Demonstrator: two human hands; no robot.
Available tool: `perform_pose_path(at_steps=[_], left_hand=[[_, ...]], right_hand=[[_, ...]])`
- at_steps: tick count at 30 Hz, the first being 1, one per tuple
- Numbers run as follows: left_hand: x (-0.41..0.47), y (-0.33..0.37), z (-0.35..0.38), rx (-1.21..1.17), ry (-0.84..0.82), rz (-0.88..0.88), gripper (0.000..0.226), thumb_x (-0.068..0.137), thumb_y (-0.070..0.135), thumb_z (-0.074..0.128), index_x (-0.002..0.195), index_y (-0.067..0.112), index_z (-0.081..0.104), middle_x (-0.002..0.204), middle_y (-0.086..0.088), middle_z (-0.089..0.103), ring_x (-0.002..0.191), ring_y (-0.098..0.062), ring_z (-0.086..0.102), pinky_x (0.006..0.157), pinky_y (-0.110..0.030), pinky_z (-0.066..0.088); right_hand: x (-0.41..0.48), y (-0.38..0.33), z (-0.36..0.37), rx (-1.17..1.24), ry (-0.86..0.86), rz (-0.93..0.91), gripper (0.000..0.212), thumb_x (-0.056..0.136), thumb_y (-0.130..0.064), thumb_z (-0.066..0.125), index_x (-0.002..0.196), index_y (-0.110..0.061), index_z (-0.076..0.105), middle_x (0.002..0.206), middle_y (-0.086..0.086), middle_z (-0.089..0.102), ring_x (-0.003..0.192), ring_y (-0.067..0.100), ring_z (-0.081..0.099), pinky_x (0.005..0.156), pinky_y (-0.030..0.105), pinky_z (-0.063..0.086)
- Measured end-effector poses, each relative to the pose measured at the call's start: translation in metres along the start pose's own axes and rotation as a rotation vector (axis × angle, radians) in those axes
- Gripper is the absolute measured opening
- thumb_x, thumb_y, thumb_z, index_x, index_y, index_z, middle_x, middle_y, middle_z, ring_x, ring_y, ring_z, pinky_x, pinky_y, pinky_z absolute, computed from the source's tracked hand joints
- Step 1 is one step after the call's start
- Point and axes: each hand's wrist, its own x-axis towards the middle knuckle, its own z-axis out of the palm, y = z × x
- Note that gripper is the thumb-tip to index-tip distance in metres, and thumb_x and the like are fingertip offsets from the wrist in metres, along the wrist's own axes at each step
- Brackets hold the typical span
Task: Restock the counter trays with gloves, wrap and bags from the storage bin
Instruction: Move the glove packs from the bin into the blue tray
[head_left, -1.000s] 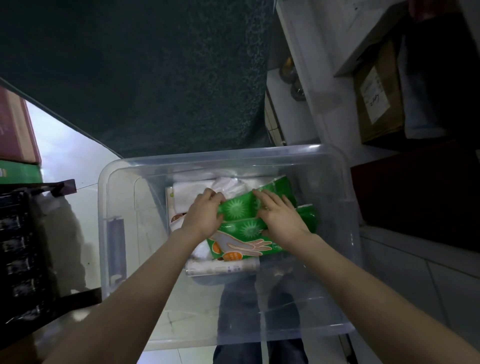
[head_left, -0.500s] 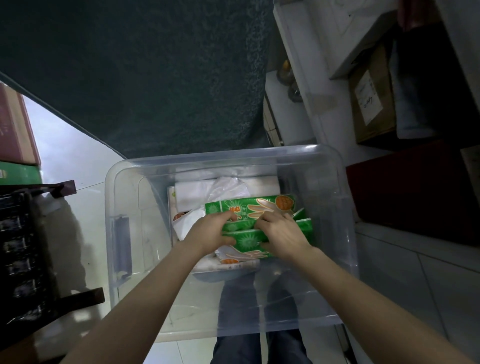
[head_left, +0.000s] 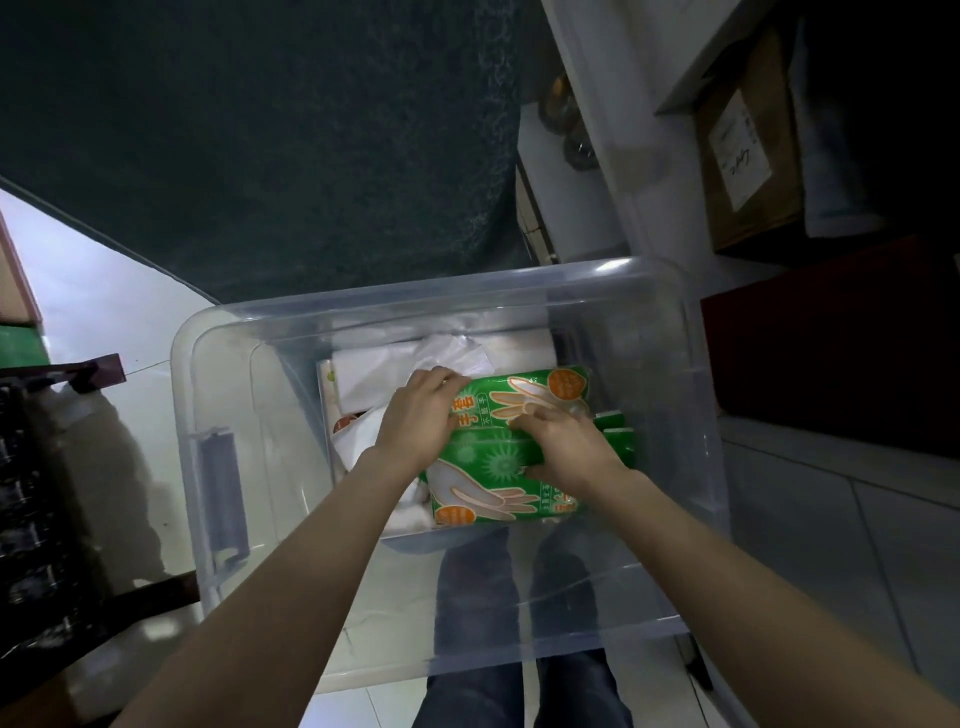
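Clear plastic forms the storage bin (head_left: 249, 415), which fills the middle of the view with a grey latch handle (head_left: 221, 488) on its left wall. Against the bin's far end lie white plastic bags (head_left: 395, 371), crumpled and partly folded. Over their near edge the left hand (head_left: 421, 415) curls down, fingers gripping the left end of the upper green glove pack (head_left: 524, 400). That pack lies with its long axis running left to right, printed face up, showing a pale glove drawing, an orange badge and large orange Chinese characters (too blurred to read with confidence). A second green glove pack (head_left: 488, 493) lies just nearer, also crosswise, its printed glove fingers pointing right. The right hand (head_left: 566, 449) presses flat across both packs, fingers on the upper one, thumb on the lower. At far right, a cardboard box (head_left: 748, 156) carries a white label with illegible handwriting.
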Motion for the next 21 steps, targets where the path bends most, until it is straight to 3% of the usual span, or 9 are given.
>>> perform_pose_path(at_steps=[4, 9, 12, 16, 21], left_hand=[[0.017, 0.008, 0.004, 0.102, -0.035, 0.041, 0.054, 0.083, 0.021, 0.066, 0.134, 0.019, 0.05, 0.13, -0.006, 0.053, 0.117, -0.03, 0.045, 0.094, -0.041, 0.04], [0.013, 0.019, 0.002, -0.006, -0.122, -0.002, 0.045, 0.082, 0.02, 0.068, 0.125, 0.019, 0.055, 0.119, -0.01, 0.052, 0.114, -0.029, 0.045, 0.091, -0.042, 0.042], [-0.003, 0.024, -0.006, -0.108, -0.141, 0.01, 0.036, 0.085, 0.013, 0.061, 0.119, 0.02, 0.053, 0.118, -0.009, 0.054, 0.107, -0.029, 0.052, 0.083, -0.041, 0.047], [-0.033, 0.037, -0.029, -0.109, -0.208, 0.018, 0.025, 0.092, 0.023, 0.05, 0.115, 0.031, 0.045, 0.104, -0.009, 0.067, 0.091, -0.031, 0.061, 0.076, -0.042, 0.051], [-0.071, 0.067, -0.072, -0.112, -0.126, 0.083, 0.029, 0.089, 0.049, 0.049, 0.114, 0.035, 0.045, 0.101, 0.0, 0.068, 0.088, -0.025, 0.062, 0.071, -0.035, 0.046]], right_hand=[[0.0, 0.001, 0.004, -0.023, 0.041, -0.004, 0.064, 0.075, -0.027, 0.073, 0.133, -0.024, 0.047, 0.135, 0.005, 0.052, 0.126, 0.027, 0.046, 0.103, 0.042, 0.033], [-0.013, -0.005, 0.003, -0.038, 0.067, -0.015, 0.065, 0.076, -0.027, 0.072, 0.135, -0.027, 0.043, 0.14, 0.0, 0.05, 0.13, 0.023, 0.044, 0.103, 0.039, 0.029], [-0.028, -0.011, -0.003, -0.025, 0.151, -0.006, 0.081, 0.072, -0.023, 0.075, 0.141, -0.029, 0.032, 0.139, -0.001, 0.052, 0.126, 0.023, 0.048, 0.098, 0.038, 0.031], [-0.05, -0.017, -0.019, -0.063, 0.255, -0.013, 0.099, 0.069, -0.013, 0.074, 0.149, -0.026, 0.018, 0.127, 0.004, 0.06, 0.116, 0.027, 0.052, 0.088, 0.037, 0.035], [-0.083, -0.026, -0.047, -0.054, 0.316, -0.021, 0.069, 0.072, -0.022, 0.072, 0.135, -0.021, 0.043, 0.129, 0.003, 0.058, 0.12, 0.026, 0.049, 0.09, 0.036, 0.031]])
